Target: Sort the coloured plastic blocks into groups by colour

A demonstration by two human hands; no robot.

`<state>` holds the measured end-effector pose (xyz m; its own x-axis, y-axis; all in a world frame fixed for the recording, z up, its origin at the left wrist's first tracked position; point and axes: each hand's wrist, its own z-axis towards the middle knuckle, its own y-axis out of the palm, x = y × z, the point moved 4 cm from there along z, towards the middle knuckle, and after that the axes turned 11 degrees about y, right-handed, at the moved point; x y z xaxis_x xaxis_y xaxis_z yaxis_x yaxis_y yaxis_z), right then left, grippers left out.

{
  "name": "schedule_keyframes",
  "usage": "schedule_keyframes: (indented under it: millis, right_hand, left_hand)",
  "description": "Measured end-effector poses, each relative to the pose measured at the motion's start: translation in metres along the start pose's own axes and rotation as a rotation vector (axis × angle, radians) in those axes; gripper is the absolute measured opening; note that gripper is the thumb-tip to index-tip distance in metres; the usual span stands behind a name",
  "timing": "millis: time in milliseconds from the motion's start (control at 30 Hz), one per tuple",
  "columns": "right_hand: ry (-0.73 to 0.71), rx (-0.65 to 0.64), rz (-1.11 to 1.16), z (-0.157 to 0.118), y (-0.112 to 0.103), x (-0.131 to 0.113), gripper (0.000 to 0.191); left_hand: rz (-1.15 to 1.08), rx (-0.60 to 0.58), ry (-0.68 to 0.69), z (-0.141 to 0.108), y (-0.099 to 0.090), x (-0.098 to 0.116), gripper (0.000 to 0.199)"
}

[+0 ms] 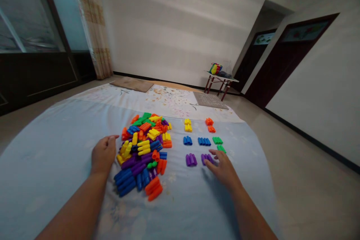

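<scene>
Our left hand (103, 154) rests half-curled, empty, beside the plastic block pile (140, 150); our right hand (222, 168) spreads open at the purple blocks (206, 158).

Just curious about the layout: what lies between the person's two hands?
The head view shows a heap of colourful plastic blocks and a small purple group between the left hand and right hand.

A low white-topped table (221, 78) with dark red legs holds a rainbow-striped bag (215, 68) by the far wall; two brown woven mats (132, 84) lie on the floral sheet (168, 101).
</scene>
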<state>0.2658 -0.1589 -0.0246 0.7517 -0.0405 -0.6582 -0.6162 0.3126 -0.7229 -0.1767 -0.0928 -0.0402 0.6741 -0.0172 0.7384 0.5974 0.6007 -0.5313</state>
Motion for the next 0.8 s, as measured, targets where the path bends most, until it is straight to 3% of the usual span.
schedule_keyframes:
  millis: [67,167,300,533,667,800]
  right_hand:
    - [-0.089,0.001,0.023,-0.004,-0.002,-0.02,0.039]
    - [-0.28,-0.111,0.056,-0.014,0.007,-0.061,0.031]
    - [-0.494,-0.26,0.077,-0.027,0.034,-0.113,0.028]
    - [-0.699,-0.421,0.047,-0.053,0.086,-0.182,0.033]
    - [-0.825,-0.539,-0.059,-0.077,0.111,-0.213,0.043]
    - [-0.847,-0.613,-0.215,-0.079,0.124,-0.218,0.047]
  left_hand:
    - [-0.008,0.021,0.015,0.0,0.001,-0.001,0.041]
    - [-0.02,0.033,0.035,0.0,0.001,-0.001,0.04]
    - [-0.03,0.029,0.046,-0.001,0.001,0.001,0.04]
    - [-0.041,0.013,0.06,-0.003,0.001,0.006,0.045]
    - [-0.042,0.007,0.075,-0.003,0.002,0.007,0.045]
    - [-0.04,-0.003,0.08,-0.003,0.002,0.007,0.046]
